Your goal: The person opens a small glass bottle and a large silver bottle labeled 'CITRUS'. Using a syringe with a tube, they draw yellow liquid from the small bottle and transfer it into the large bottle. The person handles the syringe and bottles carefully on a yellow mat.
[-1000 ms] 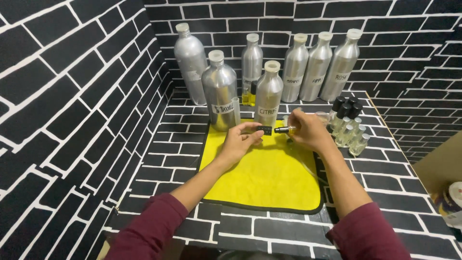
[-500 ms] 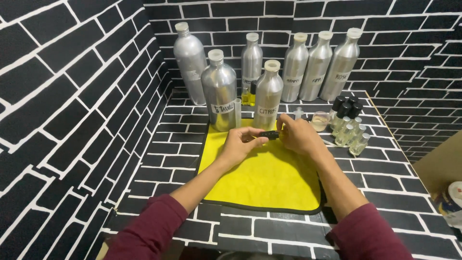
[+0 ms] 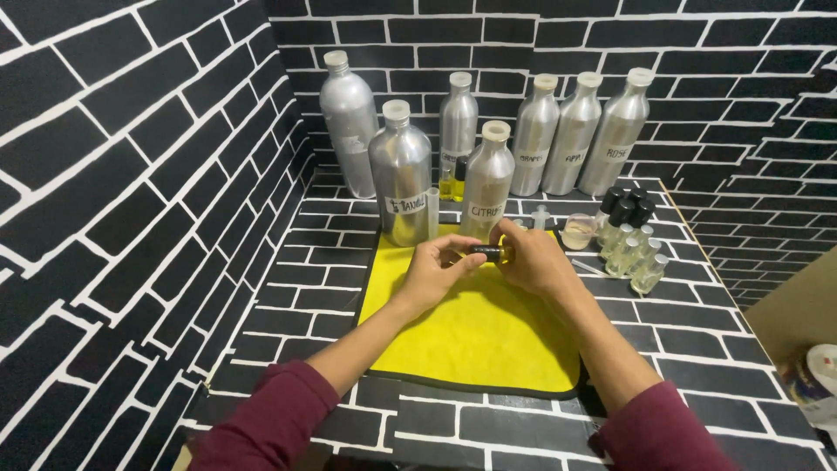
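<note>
Yellow cloth (image 3: 475,336) lies mid-frame on the desk (image 3: 697,340); above it, left hand (image 3: 433,272) and right hand (image 3: 534,260) pinch a small dark vial (image 3: 488,254) between fingertips, silver bottles (image 3: 400,185) behind.

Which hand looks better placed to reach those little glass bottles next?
Probably the right hand: the small glass bottles stand just beyond it, while the left hand is farther off, holding the small dark vial.

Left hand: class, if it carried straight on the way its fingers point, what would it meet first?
The left hand points right, toward the right hand. It already touches the small dark vial both hands hold, so the right hand's fingers come next, though depth is uncertain.
</note>
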